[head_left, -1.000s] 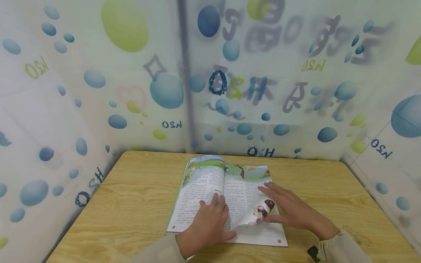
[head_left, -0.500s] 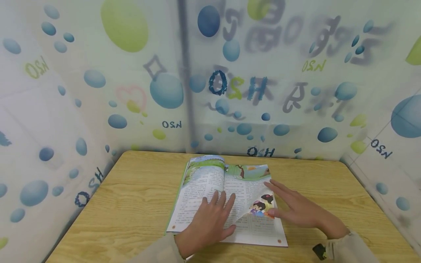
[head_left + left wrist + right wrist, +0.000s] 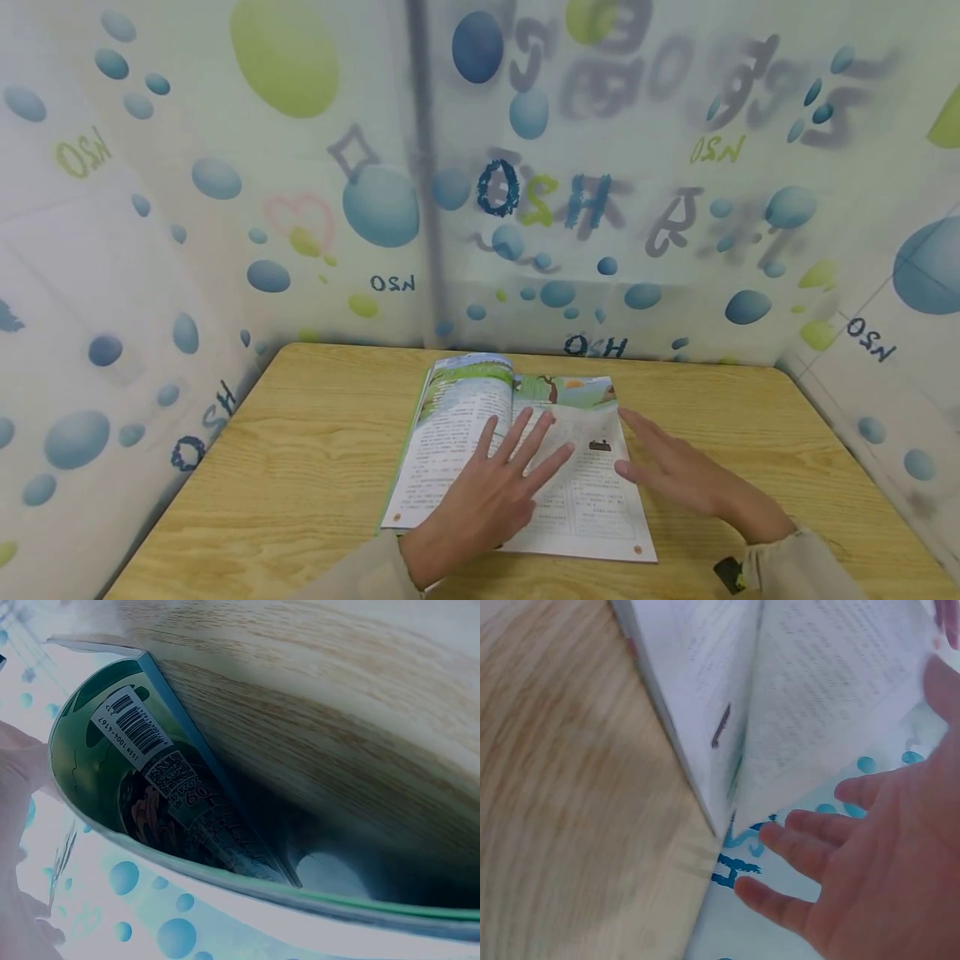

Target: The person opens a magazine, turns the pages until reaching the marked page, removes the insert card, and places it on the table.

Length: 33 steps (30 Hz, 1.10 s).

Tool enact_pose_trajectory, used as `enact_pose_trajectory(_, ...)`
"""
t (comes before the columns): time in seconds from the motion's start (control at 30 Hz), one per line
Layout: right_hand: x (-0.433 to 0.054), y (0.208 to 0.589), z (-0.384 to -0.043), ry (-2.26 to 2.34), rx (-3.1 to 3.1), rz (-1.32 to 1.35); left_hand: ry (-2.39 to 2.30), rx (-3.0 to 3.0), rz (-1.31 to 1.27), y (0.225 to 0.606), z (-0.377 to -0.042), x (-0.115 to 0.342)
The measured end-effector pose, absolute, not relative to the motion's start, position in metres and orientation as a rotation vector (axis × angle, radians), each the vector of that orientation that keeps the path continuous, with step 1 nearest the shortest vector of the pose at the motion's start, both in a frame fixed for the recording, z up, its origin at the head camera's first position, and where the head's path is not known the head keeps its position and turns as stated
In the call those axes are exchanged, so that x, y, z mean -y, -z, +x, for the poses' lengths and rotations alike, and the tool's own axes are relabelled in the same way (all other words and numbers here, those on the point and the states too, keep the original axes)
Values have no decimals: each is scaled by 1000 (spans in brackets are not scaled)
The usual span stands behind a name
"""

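Observation:
A magazine (image 3: 450,467) lies open on the wooden table, its left pages bowed up near the fold. My left hand (image 3: 483,500) is spread over the fold and right page, though whether all its fingers touch paper I cannot tell. At the right edge of the magazine is my right hand (image 3: 682,475), fingers extended and holding nothing. In the right wrist view, a loose page (image 3: 832,705) stands raised beside this hand (image 3: 885,855). The left wrist view shows the curved green back cover (image 3: 97,765) with a barcode (image 3: 131,727), and part of the left hand (image 3: 22,825).
The wood-grain table (image 3: 322,433) extends around the magazine on all sides. Behind it hangs a pale curtain (image 3: 637,317) with blue and green dots, which also runs along both sides. A dark item (image 3: 727,575) shows at the right cuff.
The page corner with cartoon children has gone from sight, and the right side now shows text with a small dark picture. My left fingers have spread and moved rightward; my right hand has shifted slightly right.

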State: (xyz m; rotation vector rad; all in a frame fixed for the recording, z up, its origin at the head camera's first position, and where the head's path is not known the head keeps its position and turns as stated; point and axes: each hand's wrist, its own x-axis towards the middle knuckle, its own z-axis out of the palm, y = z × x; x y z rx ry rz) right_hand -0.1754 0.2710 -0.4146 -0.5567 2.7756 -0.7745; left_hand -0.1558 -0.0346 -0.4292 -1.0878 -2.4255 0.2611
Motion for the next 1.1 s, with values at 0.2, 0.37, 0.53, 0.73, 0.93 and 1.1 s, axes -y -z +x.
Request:
enact_pose_trajectory(0.2, -269, 424, -174, 571, -2698, -689, -409, 2387, -1140, 429, -157, 36)
enact_pose_trajectory(0.37, -270, 431, -173, 541, -2598, -760, -542, 2390, -1182, 429, -157, 36)
enact_pose_trajectory(0.53, -269, 433, -171, 513, -2583, -721, -587, 2408, -1222, 431, -158, 36)
enact_pose_trajectory(0.73, -266, 431, -170, 508, -2590, -712, -653, 2395, -1245, 431, -158, 35)
enact_pose_trajectory(0.93, -265, 431, -170, 512, -2593, -686, -624, 2364, -1202, 433, -158, 34)
enact_pose_trajectory(1.1, -266, 432, -171, 524, -2590, -683, -610, 2433, -1140, 432, -157, 34)
